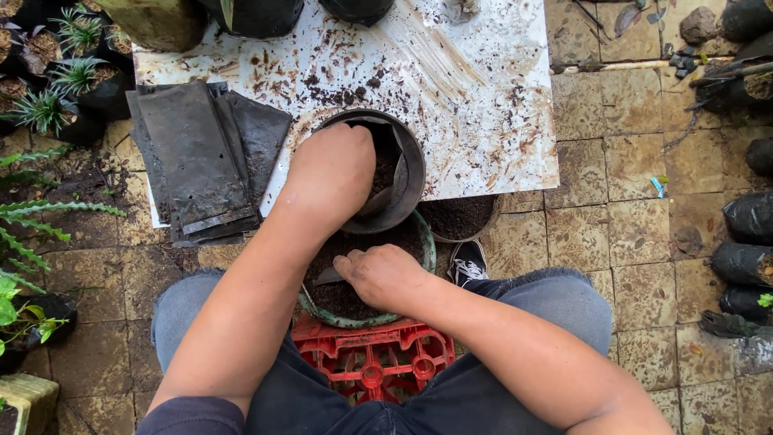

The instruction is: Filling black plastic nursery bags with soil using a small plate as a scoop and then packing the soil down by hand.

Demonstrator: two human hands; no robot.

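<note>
My left hand [332,173] is closed around the rim of the black grow bag [392,169], holding its mouth open at the table edge. My right hand [382,275] sits cupped in the green soil basin [427,246] right below, so it's a short scoop; can't tell if it's gripping the trowel.

Light: soft, even daylight from overhead.
Shadows: faint, diffuse beneath the forearms.
Glare: mild sheen on the white surface [483,89].
Focus: sharp throughout, no motion blur.
Edges: slight wide-angle bending.
</note>
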